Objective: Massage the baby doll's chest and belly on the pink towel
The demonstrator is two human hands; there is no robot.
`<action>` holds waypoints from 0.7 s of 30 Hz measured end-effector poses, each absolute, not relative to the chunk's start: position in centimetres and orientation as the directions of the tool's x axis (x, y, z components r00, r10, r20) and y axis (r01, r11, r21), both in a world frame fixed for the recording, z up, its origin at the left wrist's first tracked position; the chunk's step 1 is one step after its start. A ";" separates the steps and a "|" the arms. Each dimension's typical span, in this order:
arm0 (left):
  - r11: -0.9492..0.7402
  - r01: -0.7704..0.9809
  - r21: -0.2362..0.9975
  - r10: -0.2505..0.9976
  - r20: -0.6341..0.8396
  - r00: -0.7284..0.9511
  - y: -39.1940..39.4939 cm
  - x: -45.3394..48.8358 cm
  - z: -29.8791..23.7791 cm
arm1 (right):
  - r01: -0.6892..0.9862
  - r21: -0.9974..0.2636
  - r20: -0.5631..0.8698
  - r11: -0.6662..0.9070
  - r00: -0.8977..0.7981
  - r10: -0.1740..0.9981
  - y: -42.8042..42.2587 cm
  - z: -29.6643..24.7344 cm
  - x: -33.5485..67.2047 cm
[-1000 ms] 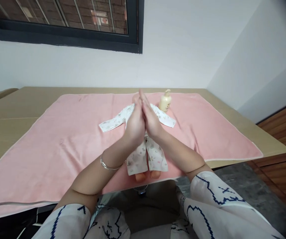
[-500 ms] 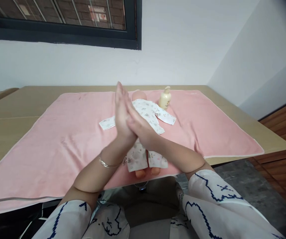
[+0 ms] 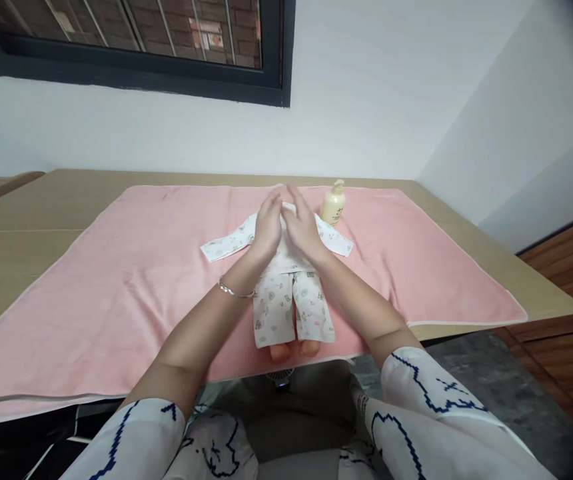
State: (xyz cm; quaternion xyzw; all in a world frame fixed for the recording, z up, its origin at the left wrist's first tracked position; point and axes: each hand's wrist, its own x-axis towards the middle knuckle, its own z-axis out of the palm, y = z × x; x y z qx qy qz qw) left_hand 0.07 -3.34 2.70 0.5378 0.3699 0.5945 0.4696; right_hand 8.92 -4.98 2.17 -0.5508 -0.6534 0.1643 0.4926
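Observation:
A baby doll in white printed clothes (image 3: 289, 303) lies on its back on a pink towel (image 3: 131, 280), feet toward me. My left hand (image 3: 267, 225) and my right hand (image 3: 302, 227) rest side by side on the doll's upper chest, fingers stretched out and flat, hiding its head. Neither hand holds anything. A silver bangle (image 3: 235, 291) sits on my left wrist. The doll's sleeves spread out to both sides.
A cream pump bottle (image 3: 333, 203) stands just right of the doll's head. The towel covers a tan table (image 3: 16, 220) set against a white wall. A dark-framed window is above left, a wooden cabinet at the far right.
My palms were pressed together and rubbing above the doll; they have parted and come down flat onto its chest.

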 end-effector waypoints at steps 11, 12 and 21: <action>-0.354 0.185 0.917 0.931 0.365 -0.027 1.7 -0.5 -5.3 | 0.853 -0.461 0.261 0.246 -0.134 0.956 -0.1 -2.6 12.0; -0.351 0.179 0.919 0.931 0.363 -0.035 1.7 -0.4 -5.4 | 0.865 -0.469 0.251 0.176 -0.060 0.966 -0.1 -2.6 11.9; -0.254 0.187 0.949 0.963 0.266 -0.045 2.4 -0.9 -4.3 | 0.840 -0.312 0.276 0.444 -0.367 0.888 -0.8 -1.9 11.1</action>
